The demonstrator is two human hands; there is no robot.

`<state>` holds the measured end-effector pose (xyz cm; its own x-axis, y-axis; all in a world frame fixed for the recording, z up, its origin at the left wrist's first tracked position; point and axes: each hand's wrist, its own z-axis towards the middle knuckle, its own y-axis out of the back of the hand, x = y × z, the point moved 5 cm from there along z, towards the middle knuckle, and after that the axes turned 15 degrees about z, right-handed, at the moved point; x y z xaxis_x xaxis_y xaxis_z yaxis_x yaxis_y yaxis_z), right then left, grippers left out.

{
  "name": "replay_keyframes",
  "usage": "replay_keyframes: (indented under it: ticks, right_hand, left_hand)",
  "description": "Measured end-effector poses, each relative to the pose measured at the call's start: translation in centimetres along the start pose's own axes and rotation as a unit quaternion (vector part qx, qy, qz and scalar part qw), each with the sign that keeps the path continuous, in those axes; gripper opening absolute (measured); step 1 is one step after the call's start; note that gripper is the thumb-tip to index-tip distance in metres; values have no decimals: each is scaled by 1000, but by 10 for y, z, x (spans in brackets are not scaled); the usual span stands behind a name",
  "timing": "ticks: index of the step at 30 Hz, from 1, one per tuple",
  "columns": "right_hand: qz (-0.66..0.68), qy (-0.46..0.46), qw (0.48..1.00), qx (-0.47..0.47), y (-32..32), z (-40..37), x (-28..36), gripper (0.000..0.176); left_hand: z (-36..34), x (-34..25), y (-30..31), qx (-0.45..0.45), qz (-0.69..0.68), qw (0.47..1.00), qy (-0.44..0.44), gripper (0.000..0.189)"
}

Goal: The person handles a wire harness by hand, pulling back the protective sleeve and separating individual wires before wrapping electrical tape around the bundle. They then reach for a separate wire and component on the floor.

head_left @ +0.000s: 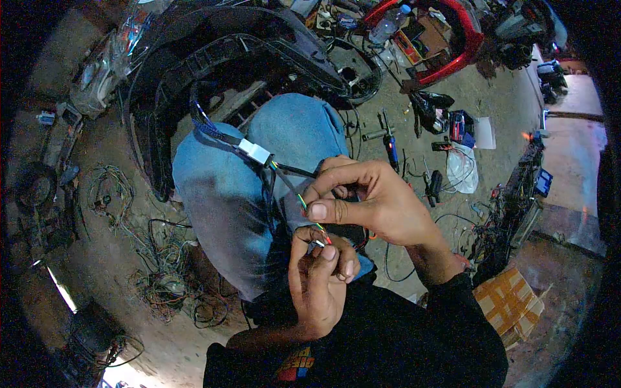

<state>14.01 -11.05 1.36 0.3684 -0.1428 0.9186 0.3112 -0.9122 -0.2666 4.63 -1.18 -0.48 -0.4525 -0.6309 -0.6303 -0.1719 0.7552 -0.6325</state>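
My right hand (372,204) pinches a thin green-and-yellow wire (301,201) between thumb and forefinger. Just below it, my left hand (320,278) is closed around the wire's lower end, where a small red and silvery tip (327,239) shows near the thumb. The wire runs up to a white connector (254,152) lying over my jeans-covered knees (291,126). From the connector, a dark sleeved harness (210,129) leads up and left. Another dark cable passes from the connector behind my right hand.
Large black plastic body panels (149,97) stand ahead of my knees. Tangled wires (162,278) lie on the floor at left. At right are a soldering-iron-like tool (391,147), a plastic bag (462,169), a red frame (475,39) and a taped cardboard box (508,304).
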Motion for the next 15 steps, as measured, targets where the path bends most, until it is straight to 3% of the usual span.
replay_keyframes:
  ticks: [15]
  right_hand:
    - [-22,12,1000,-2,2,0,-2,22]
  left_hand:
    - [1,3,4,0,-21,1000,-15,17]
